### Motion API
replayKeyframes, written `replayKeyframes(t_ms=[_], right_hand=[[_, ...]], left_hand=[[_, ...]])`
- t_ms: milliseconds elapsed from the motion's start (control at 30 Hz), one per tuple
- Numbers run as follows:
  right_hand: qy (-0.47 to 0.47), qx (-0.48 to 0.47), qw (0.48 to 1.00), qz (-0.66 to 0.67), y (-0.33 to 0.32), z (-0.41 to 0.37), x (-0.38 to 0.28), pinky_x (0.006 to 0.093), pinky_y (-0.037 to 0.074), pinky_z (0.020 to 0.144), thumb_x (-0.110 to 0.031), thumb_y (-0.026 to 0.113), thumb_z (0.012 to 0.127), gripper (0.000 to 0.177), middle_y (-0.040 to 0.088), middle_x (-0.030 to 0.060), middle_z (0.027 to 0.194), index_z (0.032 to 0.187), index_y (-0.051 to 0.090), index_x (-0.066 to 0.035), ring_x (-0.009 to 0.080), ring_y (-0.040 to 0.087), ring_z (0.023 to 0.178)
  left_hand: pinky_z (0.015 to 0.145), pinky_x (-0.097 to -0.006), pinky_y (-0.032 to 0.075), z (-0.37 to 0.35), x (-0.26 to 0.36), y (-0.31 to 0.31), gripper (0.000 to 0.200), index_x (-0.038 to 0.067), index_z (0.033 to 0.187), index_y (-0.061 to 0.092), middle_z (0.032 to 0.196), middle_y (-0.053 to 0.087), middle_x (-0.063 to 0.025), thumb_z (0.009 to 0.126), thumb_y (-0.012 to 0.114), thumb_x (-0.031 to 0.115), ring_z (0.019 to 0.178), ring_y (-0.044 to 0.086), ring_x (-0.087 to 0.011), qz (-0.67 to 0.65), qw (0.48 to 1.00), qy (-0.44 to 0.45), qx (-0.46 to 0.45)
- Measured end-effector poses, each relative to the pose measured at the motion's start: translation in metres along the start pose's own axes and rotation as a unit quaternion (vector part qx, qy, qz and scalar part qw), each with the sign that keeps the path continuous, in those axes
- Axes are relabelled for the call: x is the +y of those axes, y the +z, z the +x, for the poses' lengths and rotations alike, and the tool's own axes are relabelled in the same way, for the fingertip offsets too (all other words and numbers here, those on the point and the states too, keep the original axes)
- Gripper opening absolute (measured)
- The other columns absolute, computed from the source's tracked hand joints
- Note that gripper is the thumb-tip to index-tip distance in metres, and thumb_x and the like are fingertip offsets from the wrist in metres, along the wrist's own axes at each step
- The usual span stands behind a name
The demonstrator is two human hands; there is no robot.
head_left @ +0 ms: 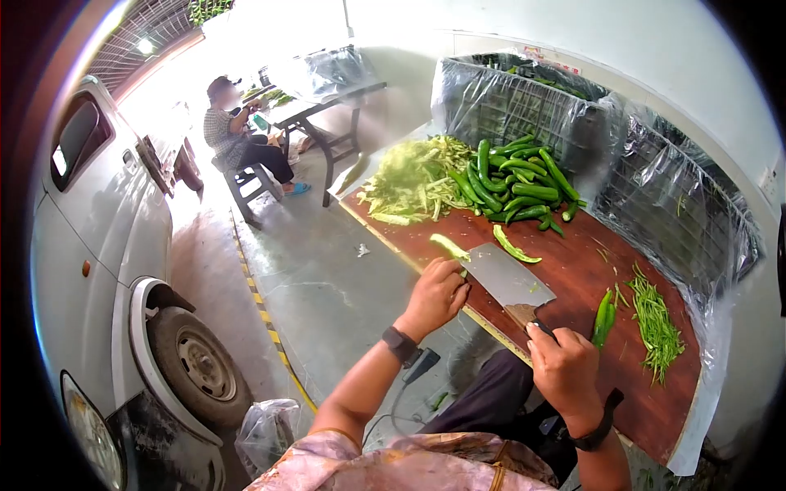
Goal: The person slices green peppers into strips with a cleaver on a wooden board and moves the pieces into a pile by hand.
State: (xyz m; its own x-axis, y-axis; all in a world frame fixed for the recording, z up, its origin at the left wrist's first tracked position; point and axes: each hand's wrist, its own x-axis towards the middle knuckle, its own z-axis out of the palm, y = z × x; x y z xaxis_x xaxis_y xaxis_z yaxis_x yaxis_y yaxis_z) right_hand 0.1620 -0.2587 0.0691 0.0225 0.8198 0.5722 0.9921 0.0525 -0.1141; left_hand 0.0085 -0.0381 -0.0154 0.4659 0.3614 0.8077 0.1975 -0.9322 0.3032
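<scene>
My right hand [563,370] grips the dark handle of a cleaver [509,277], whose broad blade lies nearly flat over the reddish-brown board. My left hand [440,293] is at the board's near edge, fingers bent together around a small piece of green pepper, mostly hidden. Just beyond those fingertips lies a pale, cut-open pepper half [449,247]. Another split green pepper [516,245] rests past the blade. Whole green peppers [524,182] are heaped at the back of the board, beside a pile of pale green pepper pieces [417,176].
Thin green strips [655,327] and a green pepper [604,319] lie on the right of the board. Plastic-lined crates [516,102] stand behind it. A white vehicle [106,245] is at left. Another person [241,135] sits at a far table [327,102].
</scene>
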Motion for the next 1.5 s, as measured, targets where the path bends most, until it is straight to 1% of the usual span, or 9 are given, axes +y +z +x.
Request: replayKeyframes(t_ms=[367,567,633,800,967,1067,1267,1400,1500], right_hand=[[-0.003,0.002,1.000,-0.009,0.002,-0.010,-0.005,0.0386,0.048,0.053,-0.010,0.069,0.078,0.029,0.052,0.0078,0.074,0.107,0.072,-0.012,0.0275,0.058,0.064],[-0.009,0.003,1.000,-0.014,0.009,-0.005,-0.008,0.0390,0.048,0.056,-0.010,0.075,0.076,0.028,0.054,0.0088,0.073,0.104,0.072,-0.009,0.0284,0.058,0.065],[-0.018,-0.010,0.999,-0.028,0.013,-0.003,-0.008,0.0386,0.051,0.056,-0.012,0.067,0.078,0.031,0.054,0.0084,0.076,0.109,0.071,-0.012,0.0278,0.060,0.068],[-0.025,-0.021,0.999,-0.014,0.036,0.016,-0.011,0.0386,0.052,0.057,-0.010,0.066,0.076,0.036,0.054,0.0095,0.078,0.112,0.070,-0.012,0.0282,0.061,0.070],[-0.018,-0.019,0.999,-0.034,0.028,0.009,-0.016,0.0382,0.050,0.058,-0.013,0.073,0.080,0.028,0.054,0.0091,0.077,0.108,0.072,-0.012,0.0282,0.060,0.069],[-0.021,-0.026,0.999,-0.028,0.052,0.027,-0.018,0.0395,0.053,0.060,-0.010,0.067,0.075,0.043,0.056,0.0099,0.080,0.117,0.067,-0.014,0.0297,0.062,0.073],[-0.045,-0.008,0.998,-0.048,0.078,0.082,-0.017,0.0400,0.053,0.061,-0.018,0.069,0.076,0.042,0.059,0.0113,0.081,0.118,0.066,-0.014,0.0304,0.063,0.076],[-0.083,0.045,0.994,-0.048,0.058,0.119,-0.015,0.0405,0.050,0.059,-0.018,0.064,0.078,0.031,0.058,0.0100,0.078,0.108,0.067,-0.012,0.0289,0.062,0.074],[-0.187,0.054,0.971,-0.140,0.061,0.144,-0.004,0.0381,0.050,0.060,-0.012,0.061,0.078,0.024,0.058,0.0092,0.078,0.101,0.066,-0.010,0.0278,0.062,0.076]], left_hand=[[0.084,-0.0411,0.044,-0.010,0.006,-0.001,0.019,0.009,0.095,0.070,0.100,0.067,-0.0040,0.077,0.069,0.009,0.095,0.059,-0.0257,0.109,0.994,-0.026,0.006],[0.089,-0.0407,0.043,-0.011,0.009,-0.002,0.018,0.010,0.094,0.069,0.102,0.067,-0.0033,0.076,0.066,0.009,0.099,0.059,-0.0251,0.110,0.992,-0.061,-0.024],[0.089,-0.0406,0.043,-0.009,0.008,-0.002,0.018,0.010,0.093,0.069,0.101,0.066,-0.0034,0.075,0.066,0.010,0.099,0.059,-0.0251,0.107,0.992,-0.061,-0.028],[0.090,-0.0407,0.042,-0.007,0.007,-0.004,0.016,0.009,0.090,0.068,0.099,0.066,-0.0037,0.074,0.065,0.010,0.098,0.059,-0.0251,0.100,0.994,-0.045,-0.021],[0.086,-0.0409,0.044,-0.006,0.008,-0.007,0.019,0.008,0.091,0.071,0.099,0.067,-0.0032,0.072,0.065,0.008,0.095,0.059,-0.0243,0.103,0.994,-0.037,-0.029],[0.088,-0.0412,0.043,-0.006,0.009,-0.005,0.020,0.009,0.091,0.071,0.099,0.067,-0.0029,0.072,0.066,0.008,0.096,0.059,-0.0242,0.102,0.994,-0.035,-0.033],[0.090,-0.0410,0.042,-0.008,0.006,-0.003,0.022,0.008,0.095,0.071,0.099,0.067,-0.0033,0.073,0.066,0.009,0.097,0.058,-0.0243,0.095,0.994,-0.042,-0.014],[0.091,-0.0401,0.041,-0.010,0.007,-0.001,0.020,0.011,0.097,0.071,0.098,0.067,-0.0024,0.078,0.065,0.010,0.096,0.059,-0.0238,0.094,0.994,-0.058,-0.016],[0.091,-0.0403,0.041,-0.009,0.008,-0.002,0.019,0.010,0.096,0.071,0.098,0.068,-0.0026,0.078,0.064,0.009,0.096,0.060,-0.0237,0.089,0.994,-0.056,-0.012]])
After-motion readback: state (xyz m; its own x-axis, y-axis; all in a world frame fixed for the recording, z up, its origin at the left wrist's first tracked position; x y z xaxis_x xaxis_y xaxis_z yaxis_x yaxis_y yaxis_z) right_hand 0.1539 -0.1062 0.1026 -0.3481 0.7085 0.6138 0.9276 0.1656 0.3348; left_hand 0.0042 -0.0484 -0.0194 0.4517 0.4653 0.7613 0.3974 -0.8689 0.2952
